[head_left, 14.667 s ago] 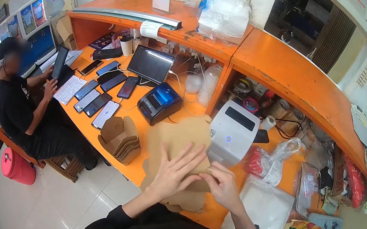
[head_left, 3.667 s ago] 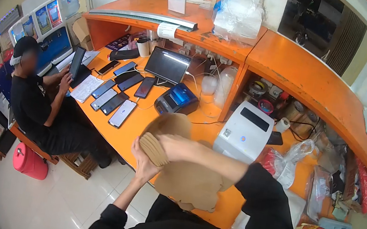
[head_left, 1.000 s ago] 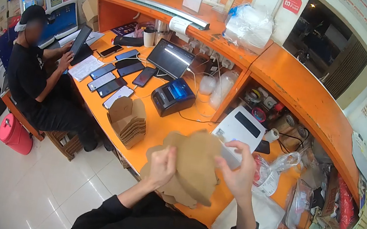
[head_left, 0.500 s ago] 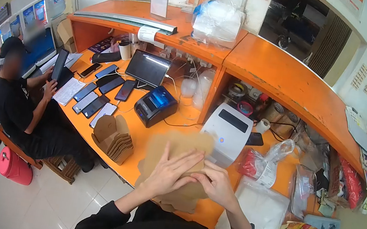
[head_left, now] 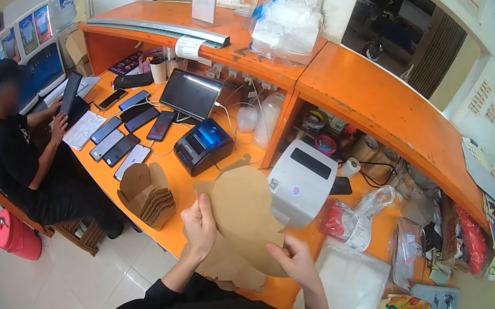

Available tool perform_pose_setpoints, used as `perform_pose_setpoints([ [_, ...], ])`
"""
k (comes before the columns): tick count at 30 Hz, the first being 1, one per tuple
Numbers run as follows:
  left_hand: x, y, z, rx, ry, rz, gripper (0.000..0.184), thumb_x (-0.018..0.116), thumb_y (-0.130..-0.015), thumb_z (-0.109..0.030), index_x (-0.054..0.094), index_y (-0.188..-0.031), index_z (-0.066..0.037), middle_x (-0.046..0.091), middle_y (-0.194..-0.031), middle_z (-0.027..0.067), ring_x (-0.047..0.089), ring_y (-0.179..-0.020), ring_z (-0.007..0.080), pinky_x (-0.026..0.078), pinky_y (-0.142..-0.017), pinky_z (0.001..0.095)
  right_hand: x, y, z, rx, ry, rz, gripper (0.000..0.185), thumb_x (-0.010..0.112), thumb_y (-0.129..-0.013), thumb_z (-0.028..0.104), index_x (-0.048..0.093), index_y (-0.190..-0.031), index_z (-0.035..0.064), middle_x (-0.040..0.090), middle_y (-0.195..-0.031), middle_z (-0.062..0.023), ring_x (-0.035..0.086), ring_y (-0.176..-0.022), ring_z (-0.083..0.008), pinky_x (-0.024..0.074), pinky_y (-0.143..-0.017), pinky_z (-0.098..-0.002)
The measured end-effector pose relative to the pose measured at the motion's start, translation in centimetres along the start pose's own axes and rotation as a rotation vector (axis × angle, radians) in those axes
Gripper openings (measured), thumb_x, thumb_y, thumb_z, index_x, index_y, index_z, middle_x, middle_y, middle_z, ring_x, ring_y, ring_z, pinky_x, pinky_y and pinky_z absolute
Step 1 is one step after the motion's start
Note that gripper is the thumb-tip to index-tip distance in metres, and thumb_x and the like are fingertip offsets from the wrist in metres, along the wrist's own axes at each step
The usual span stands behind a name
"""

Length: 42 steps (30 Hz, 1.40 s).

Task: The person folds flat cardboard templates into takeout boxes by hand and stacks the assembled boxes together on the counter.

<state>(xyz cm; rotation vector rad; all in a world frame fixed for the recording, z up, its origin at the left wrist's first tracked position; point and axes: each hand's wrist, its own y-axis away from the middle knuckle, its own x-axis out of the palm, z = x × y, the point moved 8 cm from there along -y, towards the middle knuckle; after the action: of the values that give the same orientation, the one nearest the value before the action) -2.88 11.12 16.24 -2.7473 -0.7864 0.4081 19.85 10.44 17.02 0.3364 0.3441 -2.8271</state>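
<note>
A flat brown cardboard box blank point(head_left: 246, 203) is held up in front of me, its wide panel facing me. My left hand point(head_left: 201, 228) is closed on its left edge, thumb pointing up. My right hand point(head_left: 296, 260) pinches the lower right edge, with the thumb on the near face. More flat cardboard blanks point(head_left: 228, 268) lie on the orange counter point(head_left: 178, 238), partly covered by the held one. Left of my hands stands a nested stack of folded cardboard boxes point(head_left: 152, 197).
A black receipt printer point(head_left: 204, 146) and a white label printer point(head_left: 301, 180) stand behind the cardboard. Several phones point(head_left: 120, 150) lie to the left, near a seated person point(head_left: 23, 143) holding a device. Clear plastic bags point(head_left: 348, 289) lie on the right.
My hands have moved apart from the middle of the cardboard to its left and right edges. The blank now shows its broad panel more upright. My view has shifted slightly.
</note>
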Motion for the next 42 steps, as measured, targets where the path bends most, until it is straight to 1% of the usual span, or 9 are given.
perform_pose_setpoints([
  [3,0.2,0.5,-6.5,0.383,0.079,-0.206,0.040,0.052,-0.088,-0.016,0.048,-0.126,-0.003,0.047,-0.123,0.0285,0.047,-0.120,0.0243,0.029,-0.104,0.0377,0.5,0.5,-2.4,0.123,-0.083,0.029,0.012,0.061,-0.083,0.011,0.060,-0.087,-0.0002,0.056,-0.079,-0.0063,0.051,-0.069,-0.0150,0.0399,-0.061,-0.0269],
  [6,2.9,2.2,-7.4,0.646,-0.492,0.201,0.062,0.055,-0.087,-0.022,0.026,-0.141,-0.010,0.013,-0.147,0.0220,0.010,-0.139,0.0264,0.013,-0.110,0.0426,0.2,-0.8,2.5,-0.127,0.089,-0.003,0.007,0.059,-0.083,0.006,0.062,-0.083,-0.0002,0.054,-0.070,-0.0070,0.051,-0.064,-0.0168,0.0393,-0.059,-0.0262],
  [12,7.3,4.2,-5.1,0.442,-0.091,0.948,0.044,0.057,-0.085,-0.025,0.050,-0.125,-0.007,0.051,-0.126,0.0139,0.047,-0.117,0.0306,0.027,-0.105,0.0477,0.4,-1.7,5.9,-0.379,0.359,0.019,0.004,0.061,-0.079,0.005,0.063,-0.079,0.0017,0.056,-0.067,-0.0090,0.054,-0.065,-0.0224,0.0397,-0.070,-0.0309],
  [20,3.6,1.2,-5.0,0.547,-0.168,0.329,0.021,0.049,-0.089,-0.012,0.062,-0.098,0.003,0.065,-0.091,0.0187,0.064,-0.081,0.0302,0.049,-0.081,0.0359,-4.2,-0.7,8.7,-0.500,0.616,-0.679,0.026,0.075,-0.066,0.006,0.063,-0.088,0.0057,0.052,-0.059,-0.0003,0.052,-0.063,-0.0203,0.0402,-0.066,-0.0268],
  [25,0.8,1.2,-3.4,0.281,-0.064,0.019,0.025,0.040,-0.094,-0.013,0.055,-0.086,0.004,0.054,-0.068,0.0152,0.053,-0.055,0.0225,0.040,-0.054,0.0318,-2.4,1.3,1.6,0.118,0.406,-0.303,0.027,0.066,-0.082,0.016,0.058,-0.103,0.0004,0.046,-0.060,-0.0004,0.042,-0.051,-0.0049,0.0328,-0.044,-0.0235],
  [33,0.9,3.5,-4.5,0.357,0.031,-0.154,0.030,0.034,-0.097,-0.020,0.049,-0.081,0.001,0.040,-0.055,0.0067,0.041,-0.050,0.0167,0.029,-0.047,0.0340,-0.9,-0.5,-0.8,0.039,-0.269,-0.333,0.025,0.063,-0.084,0.007,0.057,-0.107,-0.0017,0.053,-0.064,0.0035,0.047,-0.055,-0.0036,0.0353,-0.050,-0.0189],
  [36,1.4,2.0,-0.2,-0.082,0.208,-0.016,0.037,0.045,-0.093,-0.028,0.047,-0.113,0.003,0.058,-0.091,0.0168,0.057,-0.084,0.0269,0.041,-0.069,0.0361,-1.7,-0.8,0.1,0.084,-0.234,-0.178,0.015,0.063,-0.083,0.006,0.063,-0.096,-0.0012,0.057,-0.066,0.0032,0.048,-0.056,-0.0036,0.0364,-0.051,-0.0183],
  [39,0.0,2.2,-5.9,0.561,-0.074,-0.374,0.065,0.055,-0.087,-0.032,0.029,-0.136,0.002,0.036,-0.133,0.0308,0.039,-0.124,0.0367,0.029,-0.098,0.0505,-2.6,-1.0,2.4,0.056,-0.091,-0.216,0.010,0.065,-0.082,0.007,0.067,-0.086,-0.0012,0.060,-0.066,0.0017,0.049,-0.057,-0.0029,0.0364,-0.051,-0.0179],
  [42,2.8,4.1,-8.3,0.613,-0.687,0.049,0.085,0.066,-0.076,-0.043,0.027,-0.138,0.000,0.013,-0.143,0.0309,0.008,-0.135,0.0440,0.002,-0.101,0.0637,-1.9,-1.2,4.3,0.023,-0.038,-0.203,0.011,0.064,-0.082,0.008,0.068,-0.085,-0.0014,0.061,-0.065,0.0011,0.049,-0.056,-0.0021,0.0353,-0.049,-0.0179],
])
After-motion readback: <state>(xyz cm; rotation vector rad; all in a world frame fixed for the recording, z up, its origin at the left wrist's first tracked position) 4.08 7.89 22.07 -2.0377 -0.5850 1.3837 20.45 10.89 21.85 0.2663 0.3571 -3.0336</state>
